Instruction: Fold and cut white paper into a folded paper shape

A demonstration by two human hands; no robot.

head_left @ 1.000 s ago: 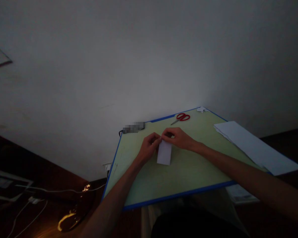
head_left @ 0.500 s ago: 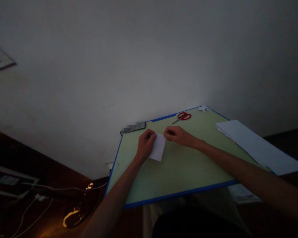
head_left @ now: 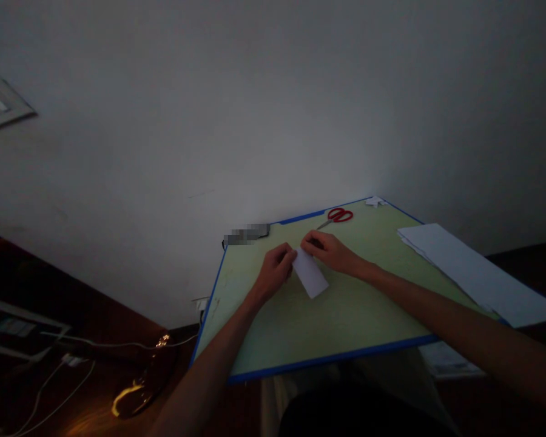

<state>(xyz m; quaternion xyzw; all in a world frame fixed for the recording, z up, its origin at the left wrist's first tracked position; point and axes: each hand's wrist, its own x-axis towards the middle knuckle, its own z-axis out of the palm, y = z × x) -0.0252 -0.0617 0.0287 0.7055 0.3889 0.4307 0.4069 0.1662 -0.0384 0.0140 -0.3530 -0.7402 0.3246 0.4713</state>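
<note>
Head view: left hand (head_left: 275, 273) and right hand (head_left: 330, 252) pinching blank white paper (head_left: 310, 274) (no legible writing)

Dim home room, bare white wall (head_left: 255, 109), green craft board (head_left: 337, 328), floor cables (head_left: 50, 376)

You're working on a pale green board (head_left: 300, 328) edged in blue, set askew so one corner points toward the wall. On it, near the far edge, lie red-handled scissors (head_left: 337, 216); a small white scrap (head_left: 373, 201) sits at the far corner. A stack of white sheets (head_left: 473, 273) runs along the right side, overhanging the edge. A small folded white paper (head_left: 312, 276) rests mid-board. A dark object (head_left: 246, 233) at the far left edge is blurred, possibly just off it.
</note>
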